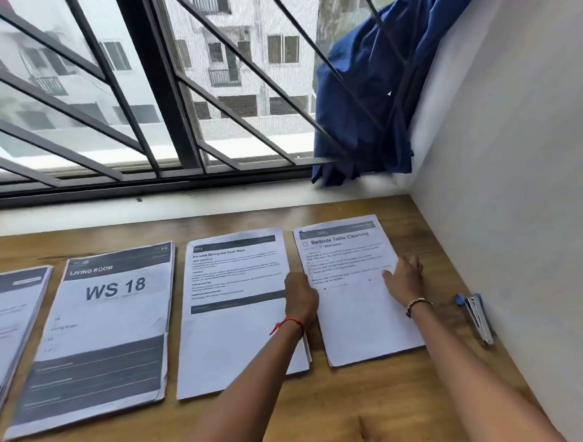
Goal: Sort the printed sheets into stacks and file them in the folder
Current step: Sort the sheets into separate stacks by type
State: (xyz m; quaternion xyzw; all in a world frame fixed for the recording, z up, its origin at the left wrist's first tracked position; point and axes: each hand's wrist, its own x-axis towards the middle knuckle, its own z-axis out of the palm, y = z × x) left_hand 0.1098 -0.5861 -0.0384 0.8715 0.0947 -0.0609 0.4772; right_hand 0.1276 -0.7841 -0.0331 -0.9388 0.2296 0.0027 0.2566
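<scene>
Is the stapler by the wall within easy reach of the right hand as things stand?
Probably yes: the stapler lies on bare table just beside the right hand, with nothing between them.

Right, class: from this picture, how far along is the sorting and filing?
Done: four stacks lie in a row on the table. In hand: the left hand and right hand are at the right-hand stack, perhaps squaring it. Left: filing; no folder is in view. A stapler lies untouched by the wall.
</scene>
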